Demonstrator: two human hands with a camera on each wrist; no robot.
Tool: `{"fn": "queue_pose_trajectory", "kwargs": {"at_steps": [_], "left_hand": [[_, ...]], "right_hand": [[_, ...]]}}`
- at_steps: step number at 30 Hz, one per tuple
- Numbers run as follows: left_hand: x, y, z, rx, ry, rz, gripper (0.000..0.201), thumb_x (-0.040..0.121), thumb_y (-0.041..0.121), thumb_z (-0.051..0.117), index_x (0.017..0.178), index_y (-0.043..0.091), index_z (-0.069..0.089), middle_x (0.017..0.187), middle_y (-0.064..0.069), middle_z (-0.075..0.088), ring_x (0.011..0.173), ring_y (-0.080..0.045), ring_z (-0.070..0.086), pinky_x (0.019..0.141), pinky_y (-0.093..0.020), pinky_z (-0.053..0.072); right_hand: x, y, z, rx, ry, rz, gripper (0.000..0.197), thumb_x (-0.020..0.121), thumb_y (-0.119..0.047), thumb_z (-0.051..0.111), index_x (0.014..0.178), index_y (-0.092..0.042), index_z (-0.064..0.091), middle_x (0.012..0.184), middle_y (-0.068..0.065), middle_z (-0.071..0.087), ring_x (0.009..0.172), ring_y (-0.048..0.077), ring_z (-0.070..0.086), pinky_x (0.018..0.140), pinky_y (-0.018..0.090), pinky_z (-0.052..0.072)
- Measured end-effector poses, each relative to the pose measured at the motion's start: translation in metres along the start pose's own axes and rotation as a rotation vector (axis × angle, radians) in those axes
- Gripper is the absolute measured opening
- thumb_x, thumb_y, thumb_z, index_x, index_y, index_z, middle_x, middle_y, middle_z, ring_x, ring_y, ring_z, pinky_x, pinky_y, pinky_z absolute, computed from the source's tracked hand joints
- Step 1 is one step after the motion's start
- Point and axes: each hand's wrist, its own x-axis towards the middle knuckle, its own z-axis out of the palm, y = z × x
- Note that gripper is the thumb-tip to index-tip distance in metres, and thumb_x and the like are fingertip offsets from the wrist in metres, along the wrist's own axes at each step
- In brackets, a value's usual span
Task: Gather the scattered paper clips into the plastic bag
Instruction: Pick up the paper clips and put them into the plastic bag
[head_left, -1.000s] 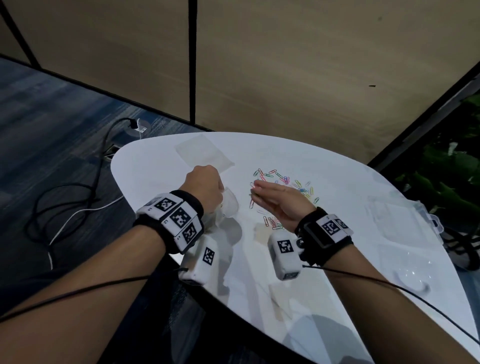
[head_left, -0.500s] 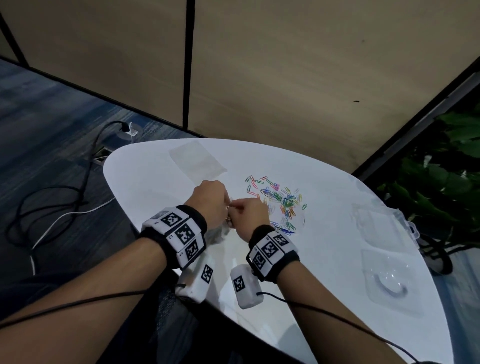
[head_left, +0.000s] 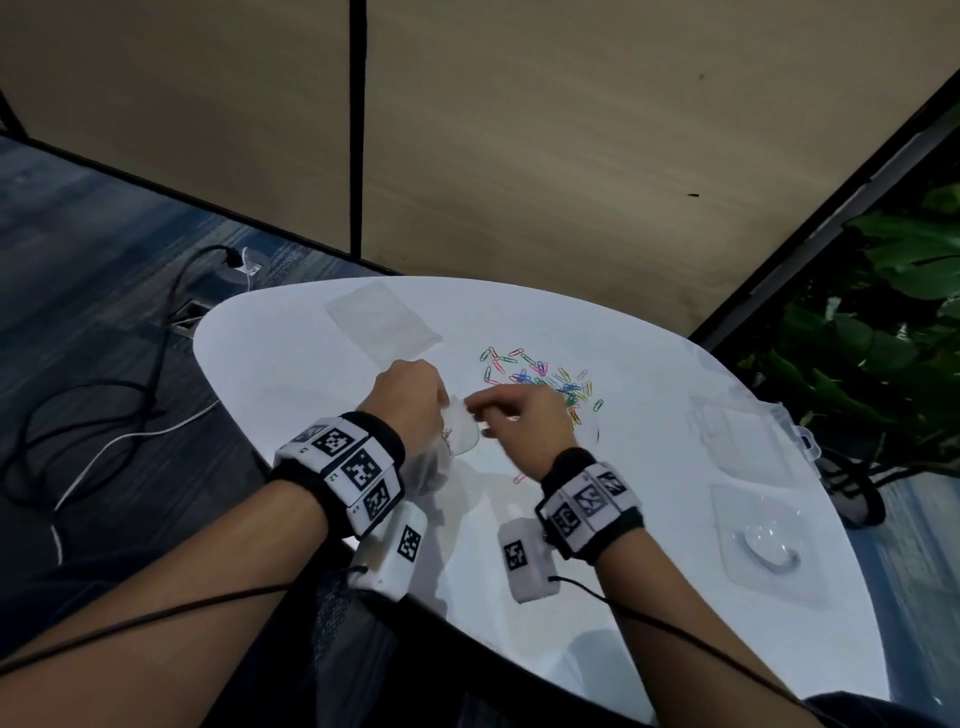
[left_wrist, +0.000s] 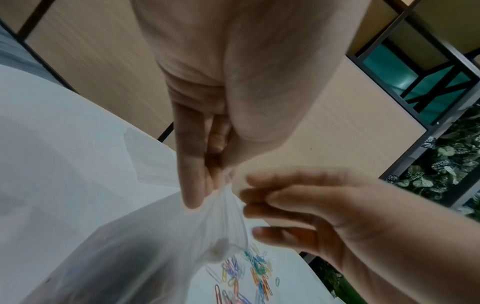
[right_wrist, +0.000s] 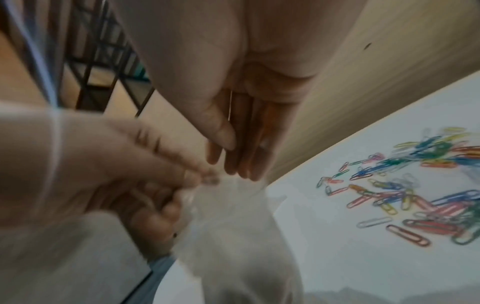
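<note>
My left hand (head_left: 415, 397) pinches the gathered top of a clear plastic bag (head_left: 462, 434), which hangs over the white table (head_left: 291, 374). In the left wrist view the left hand (left_wrist: 205, 185) holds the bag (left_wrist: 166, 246) by its neck. My right hand (head_left: 488, 413) is at the bag's mouth with its fingers straight and together, as the right wrist view shows for the right hand (right_wrist: 233, 162). I cannot see any clip in it. Several coloured paper clips (head_left: 545, 379) lie in a loose pile just beyond the right hand. One pink clip (head_left: 519, 478) lies near the right wrist.
A second flat clear bag (head_left: 384, 322) lies at the table's far side. Two clear plastic boxes (head_left: 743, 436) (head_left: 769, 551) sit on the right. Cables (head_left: 104, 415) trail on the floor to the left, and plants (head_left: 883, 338) stand beyond the right edge.
The right hand swung left from the clip pile to the bag's mouth, turning from palm-up to palm-down. The left hand has kept hold of the bag.
</note>
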Motion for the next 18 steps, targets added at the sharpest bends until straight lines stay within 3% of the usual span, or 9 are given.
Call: {"fn": "queue_pose_trajectory", "kwargs": {"at_steps": [3,5,7,9,12,15,18], "left_hand": [[0.0,0.001,-0.003,-0.018,0.005,0.009,0.025,0.092,0.003,0.056,0.106,0.013,0.074,0.112,-0.009,0.069,0.092,-0.029,0.069,0.084,-0.03,0.057],[0.003,0.001,-0.004,-0.019,0.022,0.012,0.025,0.092,0.004,0.056,0.108,0.013,0.073,0.117,-0.009,0.067,0.099,-0.028,0.067,0.081,-0.026,0.054],[0.004,0.002,-0.006,-0.018,0.044,0.014,0.026,0.093,0.005,0.055,0.108,0.015,0.074,0.12,-0.008,0.066,0.105,-0.027,0.065,0.082,-0.024,0.051],[0.007,0.0,-0.006,-0.018,0.053,0.014,0.027,0.093,0.006,0.055,0.108,0.016,0.074,0.121,-0.008,0.066,0.105,-0.027,0.065,0.086,-0.027,0.053],[0.008,0.0,-0.003,-0.011,0.053,0.021,0.027,0.092,0.005,0.055,0.108,0.016,0.074,0.119,-0.007,0.067,0.102,-0.026,0.066,0.086,-0.028,0.055],[0.01,0.0,0.001,0.018,0.048,0.043,0.027,0.092,0.005,0.056,0.108,0.016,0.074,0.116,-0.007,0.068,0.091,-0.024,0.066,0.083,-0.028,0.055],[0.012,0.002,0.003,0.026,0.039,0.045,0.028,0.092,0.004,0.054,0.108,0.016,0.074,0.114,-0.007,0.068,0.074,-0.02,0.059,0.08,-0.028,0.056]], "right_hand": [[-0.002,0.04,-0.024,0.06,0.055,0.252,0.026,0.084,-0.002,0.066,0.108,-0.011,0.072,0.1,0.011,0.074,0.077,0.024,0.072,0.075,0.038,0.062],[-0.007,0.076,-0.032,-0.114,-0.044,0.508,0.057,0.077,-0.015,0.078,0.13,-0.009,0.057,0.117,0.011,0.067,0.079,0.022,0.07,0.08,0.039,0.06],[-0.016,0.101,-0.029,-0.319,-0.113,0.634,0.087,0.066,-0.026,0.086,0.141,-0.01,0.043,0.128,0.014,0.058,0.095,0.027,0.066,0.088,0.038,0.056],[-0.023,0.116,-0.013,-0.44,-0.082,0.587,0.095,0.063,-0.032,0.086,0.143,-0.012,0.039,0.131,0.015,0.05,0.103,0.025,0.059,0.092,0.029,0.049],[-0.01,0.128,0.008,-0.322,0.092,0.464,0.086,0.071,-0.027,0.082,0.145,-0.013,0.039,0.136,0.015,0.042,0.093,0.018,0.06,0.091,0.022,0.044],[0.023,0.139,0.018,-0.274,0.197,0.397,0.08,0.074,-0.022,0.079,0.144,-0.014,0.041,0.139,0.016,0.037,0.11,0.031,0.061,0.102,0.041,0.048],[0.053,0.143,0.018,-0.425,0.19,0.297,0.067,0.084,-0.018,0.07,0.144,-0.016,0.04,0.145,0.016,0.031,0.118,0.034,0.055,0.104,0.041,0.046]]}}
